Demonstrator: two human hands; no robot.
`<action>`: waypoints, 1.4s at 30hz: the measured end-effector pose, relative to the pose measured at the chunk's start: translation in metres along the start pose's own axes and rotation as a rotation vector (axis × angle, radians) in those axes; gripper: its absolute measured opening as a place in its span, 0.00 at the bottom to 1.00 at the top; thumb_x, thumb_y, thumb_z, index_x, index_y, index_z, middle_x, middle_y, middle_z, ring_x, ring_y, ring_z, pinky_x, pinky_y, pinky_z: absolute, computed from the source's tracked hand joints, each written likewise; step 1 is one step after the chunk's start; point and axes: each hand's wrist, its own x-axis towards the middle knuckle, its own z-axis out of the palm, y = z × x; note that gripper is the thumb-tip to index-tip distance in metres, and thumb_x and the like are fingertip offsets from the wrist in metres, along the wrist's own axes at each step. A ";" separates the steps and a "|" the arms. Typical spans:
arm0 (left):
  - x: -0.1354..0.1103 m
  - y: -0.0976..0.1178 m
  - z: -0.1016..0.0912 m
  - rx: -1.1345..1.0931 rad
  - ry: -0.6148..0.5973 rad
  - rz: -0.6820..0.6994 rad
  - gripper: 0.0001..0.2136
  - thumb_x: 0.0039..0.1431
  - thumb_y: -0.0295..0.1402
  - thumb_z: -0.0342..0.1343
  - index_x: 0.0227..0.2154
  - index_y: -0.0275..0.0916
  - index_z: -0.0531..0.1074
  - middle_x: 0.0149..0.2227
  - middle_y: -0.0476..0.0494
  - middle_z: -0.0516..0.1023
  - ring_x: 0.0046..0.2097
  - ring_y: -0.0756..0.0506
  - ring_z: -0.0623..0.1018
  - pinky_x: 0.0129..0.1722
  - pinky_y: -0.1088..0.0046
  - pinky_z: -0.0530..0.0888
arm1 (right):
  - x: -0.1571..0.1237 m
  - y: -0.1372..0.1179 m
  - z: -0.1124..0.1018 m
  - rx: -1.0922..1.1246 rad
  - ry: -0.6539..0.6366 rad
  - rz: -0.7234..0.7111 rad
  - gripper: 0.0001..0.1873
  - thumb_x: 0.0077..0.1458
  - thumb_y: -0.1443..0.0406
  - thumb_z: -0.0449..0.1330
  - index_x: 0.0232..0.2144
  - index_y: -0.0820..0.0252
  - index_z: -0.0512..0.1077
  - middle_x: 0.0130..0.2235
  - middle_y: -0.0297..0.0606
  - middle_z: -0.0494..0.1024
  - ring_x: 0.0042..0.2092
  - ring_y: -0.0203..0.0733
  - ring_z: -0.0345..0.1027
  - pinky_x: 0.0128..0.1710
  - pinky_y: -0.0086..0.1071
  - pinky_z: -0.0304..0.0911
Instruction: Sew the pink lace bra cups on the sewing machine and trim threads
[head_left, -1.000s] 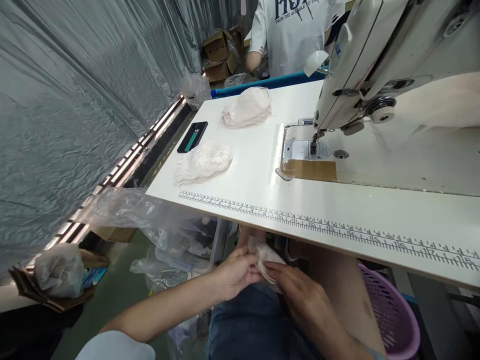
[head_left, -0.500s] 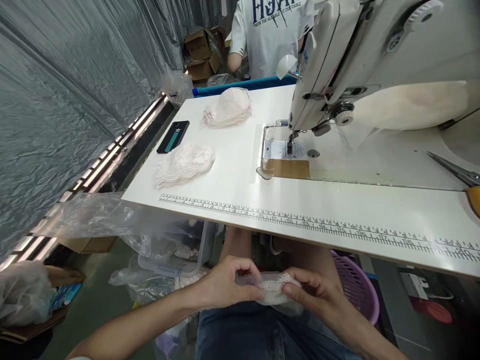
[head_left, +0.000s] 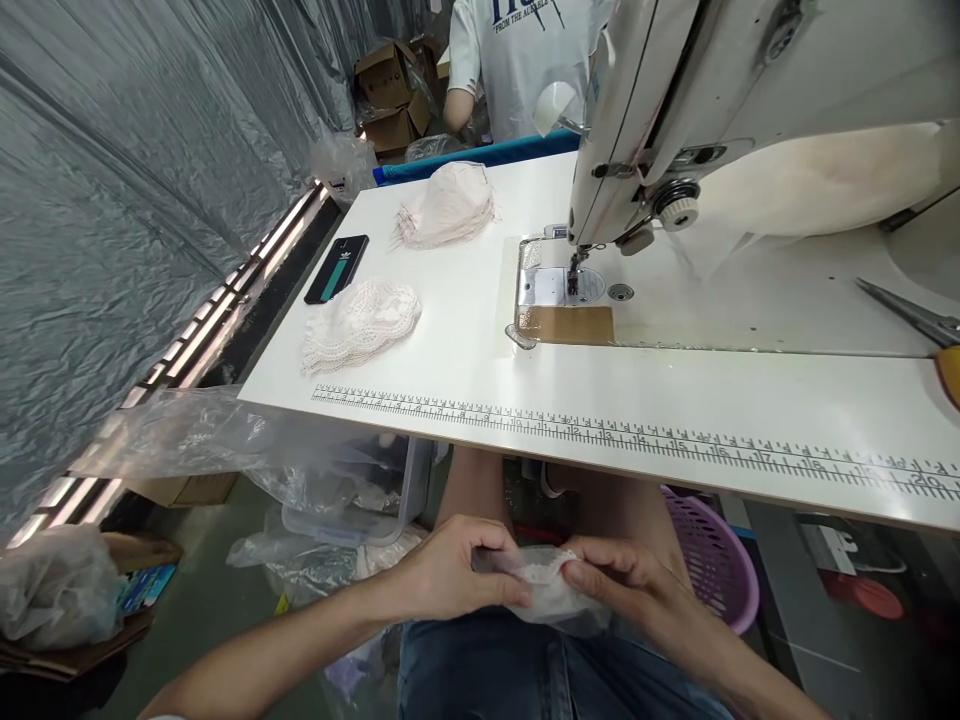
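Over my lap, below the table's front edge, a sheer white piece of lace-edged fabric [head_left: 553, 590] is stretched between my two hands. My left hand [head_left: 469, 570] pinches its left end between thumb and fingers. At the other end, my right hand [head_left: 619, 575] grips the lace edge the same way. A pile of pale lace pieces [head_left: 364, 325] lies on the left of the white table [head_left: 465, 370]. Behind it sits a second pile of pale fabric pieces [head_left: 448, 205] with loose threads.
A sewing machine [head_left: 630, 130] stands on the table's right half, with scissors [head_left: 911, 315] at the far right. A phone [head_left: 337, 270] lies by the left edge. Underneath are a clear plastic bin [head_left: 416, 490] and a purple basket [head_left: 712, 560]. Across the table is another person [head_left: 525, 80].
The view has tilted and shifted slightly. Both hands keep hold of the fabric, whose loose sheer part is spread a little more toward my lap.
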 end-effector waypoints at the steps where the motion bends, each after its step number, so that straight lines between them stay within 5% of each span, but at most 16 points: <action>1: 0.001 0.000 0.001 0.006 0.003 0.010 0.09 0.46 0.36 0.64 0.24 0.35 0.76 0.25 0.50 0.71 0.29 0.52 0.68 0.28 0.80 0.62 | 0.000 -0.001 0.000 -0.002 -0.014 0.002 0.23 0.55 0.48 0.54 0.26 0.62 0.71 0.25 0.32 0.66 0.29 0.36 0.56 0.28 0.28 0.53; 16: 0.003 0.005 0.000 -0.026 -0.105 -0.016 0.09 0.45 0.35 0.65 0.27 0.35 0.78 0.25 0.51 0.70 0.28 0.52 0.68 0.26 0.81 0.61 | 0.002 0.002 0.003 0.019 -0.070 0.006 0.17 0.48 0.53 0.63 0.26 0.62 0.74 0.25 0.32 0.69 0.29 0.35 0.58 0.28 0.28 0.53; 22: 0.001 0.000 -0.005 -0.072 -0.170 0.038 0.09 0.47 0.36 0.64 0.30 0.36 0.79 0.30 0.47 0.75 0.32 0.50 0.73 0.32 0.79 0.66 | 0.000 0.011 -0.002 0.117 0.035 0.039 0.13 0.46 0.57 0.66 0.25 0.62 0.75 0.25 0.32 0.71 0.28 0.34 0.60 0.29 0.27 0.54; 27: -0.002 -0.009 -0.010 -0.192 -0.252 -0.063 0.13 0.52 0.39 0.60 0.35 0.35 0.79 0.34 0.43 0.80 0.37 0.46 0.77 0.38 0.76 0.71 | -0.001 0.021 -0.008 0.199 0.037 0.085 0.13 0.44 0.56 0.67 0.25 0.62 0.75 0.24 0.32 0.73 0.28 0.35 0.62 0.29 0.27 0.57; 34: -0.002 -0.013 -0.017 -0.238 -0.357 -0.169 0.21 0.45 0.46 0.63 0.39 0.35 0.78 0.35 0.42 0.80 0.38 0.45 0.78 0.40 0.74 0.73 | -0.001 0.028 -0.011 0.239 0.073 0.098 0.13 0.42 0.56 0.68 0.24 0.60 0.76 0.24 0.33 0.74 0.28 0.36 0.65 0.30 0.28 0.60; 42: -0.003 -0.023 -0.016 -0.226 -0.339 -0.161 0.21 0.45 0.47 0.63 0.38 0.37 0.78 0.35 0.47 0.81 0.39 0.47 0.78 0.41 0.78 0.73 | -0.002 0.032 -0.011 0.273 0.157 0.123 0.11 0.41 0.57 0.69 0.23 0.57 0.76 0.24 0.32 0.74 0.28 0.35 0.64 0.30 0.26 0.60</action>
